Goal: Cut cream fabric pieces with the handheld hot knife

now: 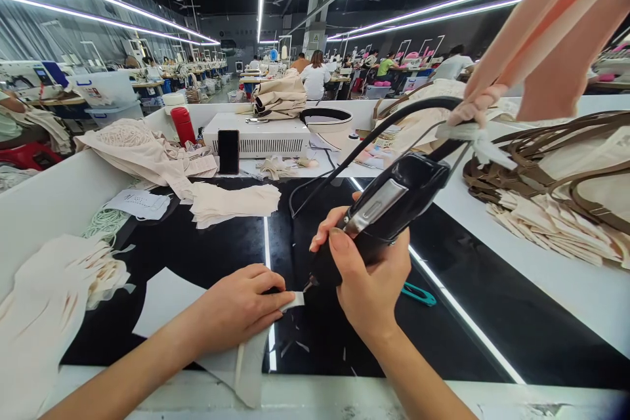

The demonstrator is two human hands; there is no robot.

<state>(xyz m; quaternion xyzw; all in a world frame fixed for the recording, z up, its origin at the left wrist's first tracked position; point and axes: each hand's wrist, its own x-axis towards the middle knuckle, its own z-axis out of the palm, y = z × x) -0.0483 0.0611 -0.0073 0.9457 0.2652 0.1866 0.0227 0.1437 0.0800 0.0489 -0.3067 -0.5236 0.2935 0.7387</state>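
My right hand (371, 269) is wrapped round a black hand-held electric cutter (388, 200) with a silver side plate. It is tilted, its narrow metal tip (310, 284) pointing down-left at a small pale fabric piece (295, 302). My left hand (241, 308) presses this piece onto the black work surface (344, 335), fingers close together, just left of the tip. Whether the tip touches the fabric I cannot tell. A larger pale cloth (246, 367) lies below my left wrist, partly hidden by the arm. Thin pale scraps (302, 346) are scattered beside it.
Pink cloth strips (536, 33) tied to the cutter's cord hang at upper right. Teal thread snips (418, 294) lie right of my hand. Cream fabric (236, 202), a phone (228, 151) and a white vented box (266, 138) stand behind. Brown-edged pieces (556, 177) are heaped right.
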